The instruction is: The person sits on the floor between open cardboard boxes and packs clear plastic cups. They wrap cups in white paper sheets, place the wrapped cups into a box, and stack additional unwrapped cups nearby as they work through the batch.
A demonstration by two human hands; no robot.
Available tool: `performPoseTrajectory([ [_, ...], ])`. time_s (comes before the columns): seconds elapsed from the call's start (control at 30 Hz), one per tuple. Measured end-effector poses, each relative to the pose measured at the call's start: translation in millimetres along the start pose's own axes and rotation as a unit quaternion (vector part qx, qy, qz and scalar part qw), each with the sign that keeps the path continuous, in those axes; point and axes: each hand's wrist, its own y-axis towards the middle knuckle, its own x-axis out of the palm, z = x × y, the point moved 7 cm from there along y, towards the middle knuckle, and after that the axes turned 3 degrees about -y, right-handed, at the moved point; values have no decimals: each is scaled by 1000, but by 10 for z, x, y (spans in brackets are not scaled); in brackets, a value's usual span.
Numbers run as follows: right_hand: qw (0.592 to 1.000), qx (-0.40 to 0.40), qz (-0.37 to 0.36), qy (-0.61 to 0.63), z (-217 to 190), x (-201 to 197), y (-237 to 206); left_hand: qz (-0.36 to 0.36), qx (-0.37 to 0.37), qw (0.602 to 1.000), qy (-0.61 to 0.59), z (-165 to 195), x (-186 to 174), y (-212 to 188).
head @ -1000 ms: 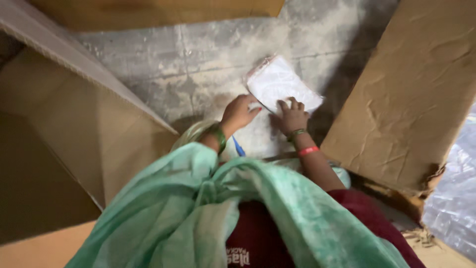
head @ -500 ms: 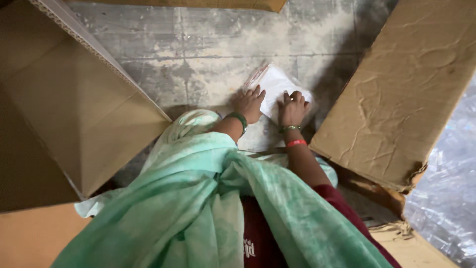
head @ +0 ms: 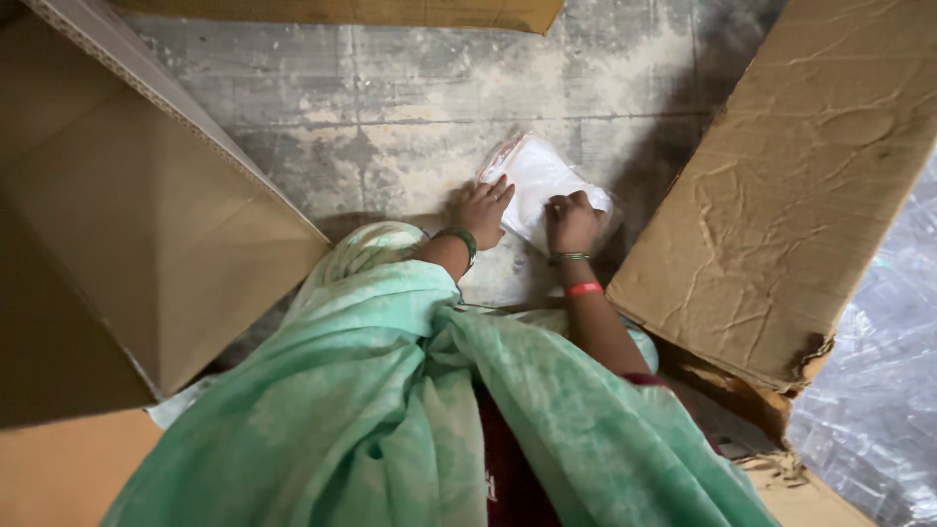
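Note:
A white clear-wrapped packet (head: 535,178) lies on the grey concrete floor (head: 390,107) in front of me. My left hand (head: 478,210), with a green bangle at the wrist, rests flat against the packet's left edge, fingers spread. Over the packet's lower right part my right hand (head: 572,221) is curled, fingertips pressing down on the wrap; a red band and a thin bangle circle that wrist. Another pale plastic sheet (head: 498,278) lies under my wrists. Green cloth (head: 390,410) drapes over my arms and lap.
A big open cardboard box (head: 146,224) stands on the left, its flap reaching toward me. A creased cardboard sheet (head: 781,195) leans on the right. Crumpled clear plastic (head: 878,390) fills the right edge. More cardboard (head: 371,12) lies along the top.
Both hands have settled lower on the packet; the left hand has spread flat and the right hand's fingers have curled onto the wrap. The view has shifted slightly.

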Motion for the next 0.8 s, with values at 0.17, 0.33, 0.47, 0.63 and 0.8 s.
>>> performPoseTrajectory([
  [0.17,965,111,38,235,200,-149,-145,-2,-7,999,-35,-74,-76,-23],
  [0.33,852,154,22,500,282,-164,-223,78,39,989,-117,97,-414,-66],
  [0.47,888,44,-21,457,70,-235,-277,127,130,957,-227,314,-600,-171],
  [0.63,745,164,-57,644,71,-116,-340,114,48,971,-204,162,-524,-242],
  [0.8,527,256,-54,808,191,-159,-290,4,84,986,-147,227,-309,-250],
])
